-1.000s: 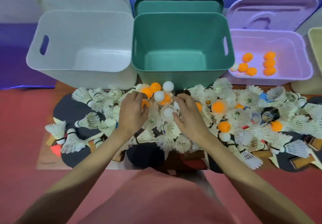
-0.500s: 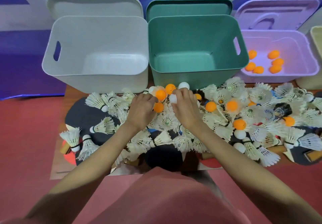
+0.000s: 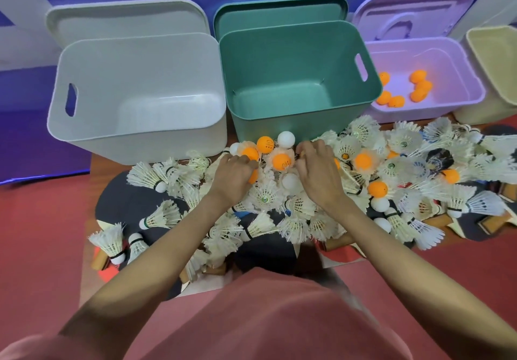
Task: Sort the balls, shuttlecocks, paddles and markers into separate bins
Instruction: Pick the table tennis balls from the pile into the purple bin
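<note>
Right now both hands sit knuckles-up in the feathery heap of shuttlecocks (image 3: pixel 265 194) before the smooth green bin (image 3: pixel 296 79). The left hand (image 3: pixel 233 176) curls over an orange ball (image 3: pixel 253 176); whether the right hand (image 3: pixel 317 173) holds anything I cannot tell. Glossy orange balls (image 3: pixel 402 91) lie in the lilac bin (image 3: pixel 458 79). Since half a second ago, the right hand has let go of its white ball.

low wooden board (image 3: pixel 90 250) on red floor (image 3: pixel 42 233); paddles (image 3: pixel 123 205), shuttlecocks (image 3: pixel 145 176) heaped on board.
</note>
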